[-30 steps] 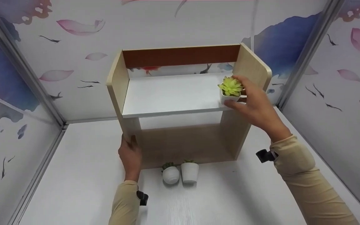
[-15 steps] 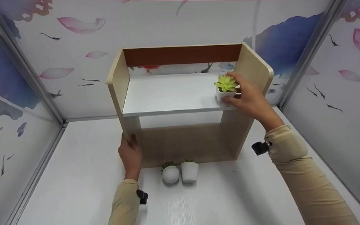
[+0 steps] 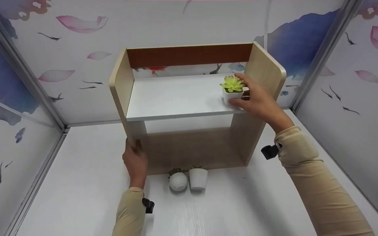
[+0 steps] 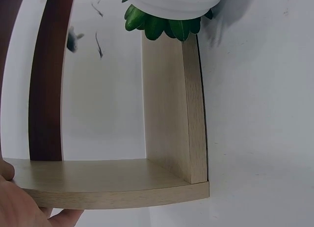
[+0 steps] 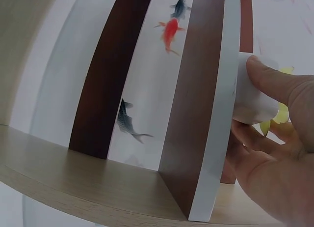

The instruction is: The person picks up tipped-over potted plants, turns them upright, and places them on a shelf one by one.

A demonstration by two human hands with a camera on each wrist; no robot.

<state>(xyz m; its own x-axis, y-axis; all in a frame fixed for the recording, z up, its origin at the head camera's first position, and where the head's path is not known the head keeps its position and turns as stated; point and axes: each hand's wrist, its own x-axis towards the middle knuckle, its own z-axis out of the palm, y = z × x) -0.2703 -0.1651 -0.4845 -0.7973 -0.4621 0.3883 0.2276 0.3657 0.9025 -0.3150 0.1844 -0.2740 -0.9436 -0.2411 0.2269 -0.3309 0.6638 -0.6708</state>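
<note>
A small yellow-green potted succulent in a white square pot stands on the white upper board of a wooden shelf, toward its right end. My right hand grips that pot from the right, thumb in front and fingers behind; in the right wrist view the pot appears against the board's surface. Lower down, my left hand holds the shelf's left side panel by its front edge. The left wrist view shows the thumb on one face of the panel and fingers on the other.
Two more potted plants, a round white pot and a taller white pot, lie on the white table before the shelf's lower front edge. Printed wall panels enclose the table behind and on both sides.
My right hand has moved the succulent a little to the left along the upper board, away from the right side panel. The left hand keeps its hold on the shelf.
</note>
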